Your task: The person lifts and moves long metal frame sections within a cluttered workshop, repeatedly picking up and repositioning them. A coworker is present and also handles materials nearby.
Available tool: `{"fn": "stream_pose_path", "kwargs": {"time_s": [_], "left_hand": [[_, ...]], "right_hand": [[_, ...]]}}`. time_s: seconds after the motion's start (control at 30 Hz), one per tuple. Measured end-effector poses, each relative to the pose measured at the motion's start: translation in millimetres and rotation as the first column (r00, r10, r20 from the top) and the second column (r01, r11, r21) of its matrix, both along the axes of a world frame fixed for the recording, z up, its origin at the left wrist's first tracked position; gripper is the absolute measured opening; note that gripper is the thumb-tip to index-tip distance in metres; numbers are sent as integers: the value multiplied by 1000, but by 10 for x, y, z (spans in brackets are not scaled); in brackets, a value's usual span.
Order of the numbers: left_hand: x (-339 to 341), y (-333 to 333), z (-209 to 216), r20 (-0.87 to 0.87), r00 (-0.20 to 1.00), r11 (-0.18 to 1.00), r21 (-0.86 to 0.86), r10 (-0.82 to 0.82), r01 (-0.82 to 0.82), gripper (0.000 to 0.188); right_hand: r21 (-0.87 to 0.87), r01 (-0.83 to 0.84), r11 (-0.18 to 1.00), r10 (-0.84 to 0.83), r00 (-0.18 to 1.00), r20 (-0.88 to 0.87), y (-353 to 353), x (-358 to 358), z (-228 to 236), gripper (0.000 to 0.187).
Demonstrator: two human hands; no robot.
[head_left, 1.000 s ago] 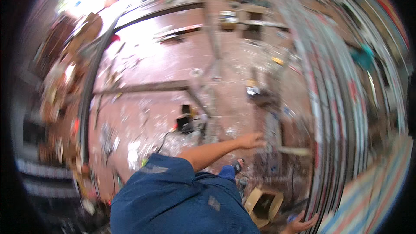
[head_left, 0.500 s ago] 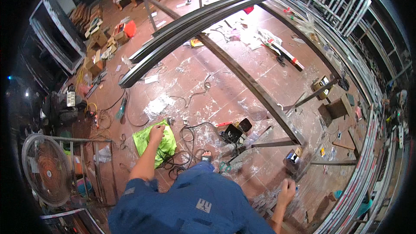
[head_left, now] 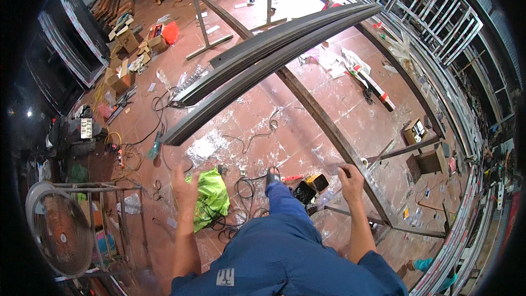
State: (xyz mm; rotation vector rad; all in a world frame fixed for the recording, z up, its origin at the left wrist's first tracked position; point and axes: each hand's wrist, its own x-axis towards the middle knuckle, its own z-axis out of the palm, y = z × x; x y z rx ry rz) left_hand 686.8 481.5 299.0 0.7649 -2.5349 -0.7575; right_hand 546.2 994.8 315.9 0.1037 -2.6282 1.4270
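Observation:
My left hand (head_left: pixel 185 189) is raised beside a bright green plastic bag (head_left: pixel 212 200) on the floor; motion smears its fingers. My right hand (head_left: pixel 352 180) is curled near a long steel beam (head_left: pixel 320 118) of a frame, apparently above it rather than gripping it. A dark spot shows between thumb and fingers, but whether that is an object I cannot make out. Ahead of me, several dark grooved metal profiles (head_left: pixel 246 77) lie across the frame, their near ends pointing to the left. Neither hand touches them.
Cables (head_left: pixel 246 189) and an open black case (head_left: pixel 303 193) lie by my foot. A round fan (head_left: pixel 60 230) stands at left beside a metal stand. Cardboard boxes (head_left: pixel 118 77) sit further off. Long metal bars (head_left: pixel 460 208) line the right side, below a white grille (head_left: pixel 433 11).
I have stepped forward and the view has shifted. My right hand has come up and forward to beside the beam. The left hand has moved off from over the green bag to its left side.

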Motion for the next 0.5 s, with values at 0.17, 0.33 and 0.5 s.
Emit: {"fn": "stream_pose_path", "kwargs": {"time_s": [0.17, 0.33, 0.5], "left_hand": [[-916, -627, 464, 170, 984, 908, -402, -52, 118, 89], [-1741, -1270, 520, 552, 811, 978, 39, -193, 206, 88], [-2266, -1428, 720, 770, 501, 905, 418, -395, 71, 73]], "right_hand": [[-159, -26, 987, 33, 998, 44, -692, -1414, -183, 22], [-531, 84, 843, 33, 978, 208, -1350, -3077, -551, 38], [-541, 277, 794, -19, 901, 433, -1962, -4211, -382, 67]]}}
